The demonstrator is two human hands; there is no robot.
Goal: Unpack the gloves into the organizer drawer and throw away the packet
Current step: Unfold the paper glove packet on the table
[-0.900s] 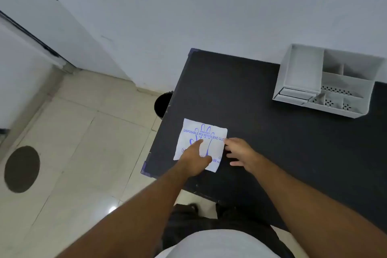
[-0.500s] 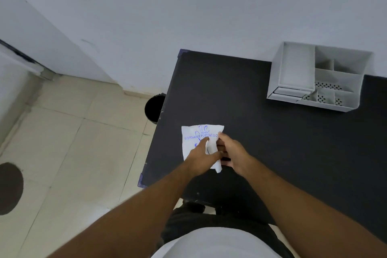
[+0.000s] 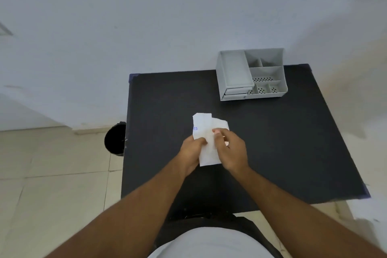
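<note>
White glove packet (image 3: 206,132) held above the black table (image 3: 272,142) near its middle, long axis running 12 to 6 o'clock, top edge toward 12; only blue "ES" readable at the left edge; left hand (image 3: 191,151) clamped in a closed grip on the packet's left side, right hand (image 3: 230,150) pinching its right; grey organizer (image 3: 251,75) at 1 o'clock, well apart; black bin (image 3: 115,138) on the floor at 9 o'clock; nothing between.

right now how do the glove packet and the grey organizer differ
The glove packet is white, thin and crumpled; the organizer is grey, rigid and boxy with compartments. The packet is held up by the left hand and right hand; the organizer rests untouched at the table's far edge. Both sit over the black table.
</note>
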